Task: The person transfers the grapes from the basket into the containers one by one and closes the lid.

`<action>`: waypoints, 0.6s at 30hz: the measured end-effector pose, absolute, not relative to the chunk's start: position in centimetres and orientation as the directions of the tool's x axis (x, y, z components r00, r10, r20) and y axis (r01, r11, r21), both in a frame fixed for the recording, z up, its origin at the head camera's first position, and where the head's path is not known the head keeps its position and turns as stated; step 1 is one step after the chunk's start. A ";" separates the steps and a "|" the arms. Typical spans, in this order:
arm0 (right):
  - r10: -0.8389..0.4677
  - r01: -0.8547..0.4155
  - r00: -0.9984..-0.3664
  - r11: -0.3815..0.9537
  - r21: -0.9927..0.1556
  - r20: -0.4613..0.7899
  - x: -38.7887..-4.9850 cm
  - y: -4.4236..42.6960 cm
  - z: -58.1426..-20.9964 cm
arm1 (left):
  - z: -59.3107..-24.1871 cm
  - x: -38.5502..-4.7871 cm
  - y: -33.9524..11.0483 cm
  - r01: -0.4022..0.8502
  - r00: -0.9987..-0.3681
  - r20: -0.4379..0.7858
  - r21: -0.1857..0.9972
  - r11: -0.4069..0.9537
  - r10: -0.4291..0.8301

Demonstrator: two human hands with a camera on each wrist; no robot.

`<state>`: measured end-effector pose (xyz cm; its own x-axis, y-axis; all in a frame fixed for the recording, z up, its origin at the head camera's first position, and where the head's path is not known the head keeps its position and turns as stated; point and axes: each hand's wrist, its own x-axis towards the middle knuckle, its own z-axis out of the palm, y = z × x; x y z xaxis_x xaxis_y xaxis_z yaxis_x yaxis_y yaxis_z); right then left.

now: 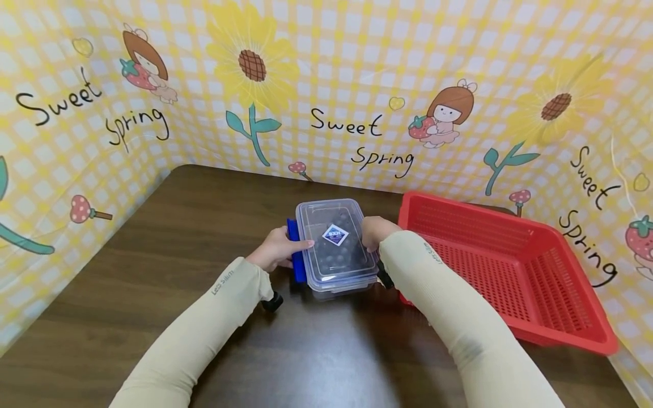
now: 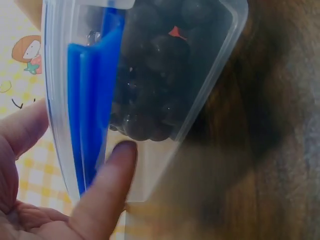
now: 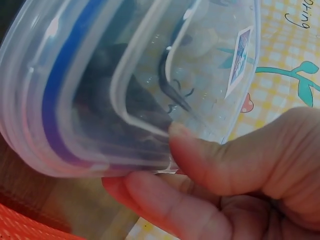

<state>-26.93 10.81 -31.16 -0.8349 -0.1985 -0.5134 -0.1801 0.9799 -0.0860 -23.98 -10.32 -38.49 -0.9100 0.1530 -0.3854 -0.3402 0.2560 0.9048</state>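
Note:
A clear plastic food container (image 1: 318, 215) with a lid on stands before me, a diamond-shaped "BXH" label (image 1: 335, 234) on its top. Dark round pieces, like grapes (image 2: 150, 70), fill much of its inside. My left hand (image 1: 275, 248) grips its left side, thumb over the lid's edge and fingers beside the blue latch (image 2: 90, 105), which sticks outward. At the opposite side my right hand (image 1: 378, 231) pinches the lid's rim, with the thumb on top and fingers below, as the right wrist view shows. Whether the container's base touches the table cannot be told.
A red perforated plastic basket (image 1: 520, 258) sits to the right, close to my right forearm. The brown wooden table (image 1: 234, 198) lies under everything. A yellow checked cloth (image 1: 336, 73) with flowers and cartoon figures hangs around the back and sides.

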 end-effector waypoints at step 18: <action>-0.200 -0.174 -0.848 0.980 -0.099 -0.490 -26.0 8.1 -31.3 | -36.7 -25.0 -11.6 -0.337 -0.912 -0.397 0.870 0.360 0.103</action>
<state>-25.96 8.07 -31.28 -0.8484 -0.2005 -0.4899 -0.1744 0.9797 -0.0988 -25.00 -11.60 -36.67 -0.9122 0.1033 -0.3966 -0.3373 0.3605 0.8696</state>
